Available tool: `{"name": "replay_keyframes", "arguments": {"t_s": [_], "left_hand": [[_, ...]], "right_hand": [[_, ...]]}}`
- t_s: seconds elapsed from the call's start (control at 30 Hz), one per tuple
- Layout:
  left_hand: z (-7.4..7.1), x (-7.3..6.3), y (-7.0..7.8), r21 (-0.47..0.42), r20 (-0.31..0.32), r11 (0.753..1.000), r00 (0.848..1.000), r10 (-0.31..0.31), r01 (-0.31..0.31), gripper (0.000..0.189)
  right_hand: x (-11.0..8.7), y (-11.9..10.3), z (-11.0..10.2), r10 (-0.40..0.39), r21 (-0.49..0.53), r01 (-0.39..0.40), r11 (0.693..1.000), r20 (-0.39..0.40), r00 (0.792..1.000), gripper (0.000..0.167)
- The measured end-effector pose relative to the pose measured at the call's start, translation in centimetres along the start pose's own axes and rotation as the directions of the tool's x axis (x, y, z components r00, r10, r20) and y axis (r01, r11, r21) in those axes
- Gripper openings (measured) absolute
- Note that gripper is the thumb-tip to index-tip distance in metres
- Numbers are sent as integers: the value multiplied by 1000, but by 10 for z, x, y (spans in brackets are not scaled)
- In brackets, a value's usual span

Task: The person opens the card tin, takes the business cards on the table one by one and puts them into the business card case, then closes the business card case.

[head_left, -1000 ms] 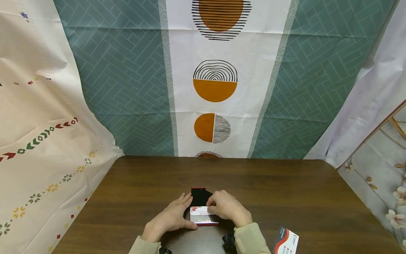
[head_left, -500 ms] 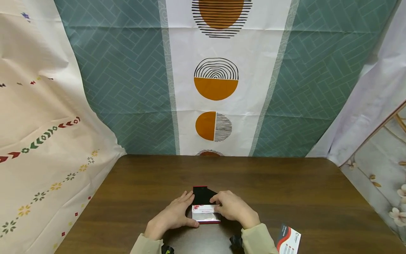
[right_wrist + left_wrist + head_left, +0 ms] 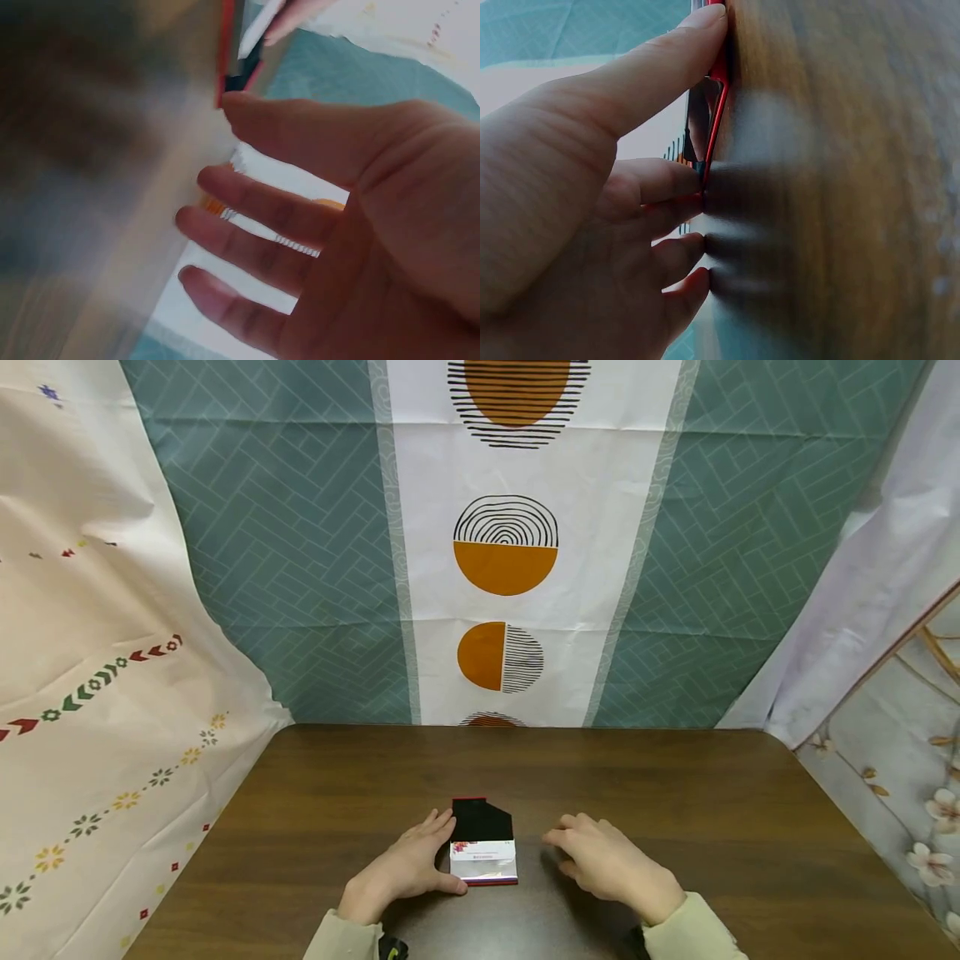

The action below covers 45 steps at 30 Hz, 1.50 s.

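A business card case (image 3: 482,822) lies with its lid folded back, black inside with a red edge. In its silvery tray, a white card (image 3: 487,851) with a red floral corner lies toward the lid side. My left hand (image 3: 408,864) rests along the case's left side, thumb on the front corner and fingers beside the lid, fairly straight. In the left wrist view the thumb touches the case's red edge (image 3: 718,112). Right of the case and apart from it, my right hand (image 3: 607,864) hovers with loosely bent fingers and nothing in them.
The brown wooden table (image 3: 637,785) extends around the hands. A patterned cloth (image 3: 502,568) hangs at its back edge, with a cream cloth (image 3: 112,693) at the left and a white drape (image 3: 847,593) at the right.
My right hand has left the card and moved right, away from the case. The left hand stays beside it. The loose card at the lower right is out of sight now.
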<state>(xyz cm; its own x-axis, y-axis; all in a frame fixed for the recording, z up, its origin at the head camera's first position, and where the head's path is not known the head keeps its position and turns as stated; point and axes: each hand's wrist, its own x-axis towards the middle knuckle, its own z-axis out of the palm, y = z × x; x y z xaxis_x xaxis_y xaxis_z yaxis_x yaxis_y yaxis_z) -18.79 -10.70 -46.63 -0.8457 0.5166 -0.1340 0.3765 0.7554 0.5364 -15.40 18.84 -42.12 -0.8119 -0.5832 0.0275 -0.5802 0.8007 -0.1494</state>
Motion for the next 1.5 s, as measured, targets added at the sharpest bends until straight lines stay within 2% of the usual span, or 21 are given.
{"name": "replay_keyframes", "arguments": {"t_s": [0.27,0.47,0.63,0.83,0.9,1.1,1.2,1.33,1.43,1.5], "left_hand": [[0,-1,1,-3,9,1000,1000,-6,6,99],[-1,0,2,-2,11,1000,1000,-14,14,99],[-1,2,1,4,7,1000,1000,-12,12,99],[-1,1,0,6,8,1000,1000,-16,16,100],[-1,2,0,7,6,1000,1000,-13,13,100],[-1,0,0,5,4,1000,1000,-18,18,100],[-1,0,0,2,5,1000,1000,-17,17,100],[0,0,0,2,5,1000,1000,-10,10,100],[-1,1,1,6,3,1000,1000,-8,8,100],[-1,1,1,8,3,1000,1000,-9,9,100]], "right_hand": [[-38,31,-4,-95,-27,96,995,29,995,32],[-66,61,-9,-122,-10,123,992,71,990,34],[-84,82,-12,-105,-19,107,994,89,990,44],[-102,102,-9,-55,46,48,998,162,985,60],[-106,108,-7,-64,65,54,996,166,984,61],[-113,121,1,-154,45,151,988,73,985,51],[-113,123,2,-114,69,109,992,82,990,44],[-113,123,1,-42,106,28,994,128,991,43],[-112,124,0,-51,176,25,984,146,988,42],[-111,125,0,-89,245,52,968,140,986,40]]}}
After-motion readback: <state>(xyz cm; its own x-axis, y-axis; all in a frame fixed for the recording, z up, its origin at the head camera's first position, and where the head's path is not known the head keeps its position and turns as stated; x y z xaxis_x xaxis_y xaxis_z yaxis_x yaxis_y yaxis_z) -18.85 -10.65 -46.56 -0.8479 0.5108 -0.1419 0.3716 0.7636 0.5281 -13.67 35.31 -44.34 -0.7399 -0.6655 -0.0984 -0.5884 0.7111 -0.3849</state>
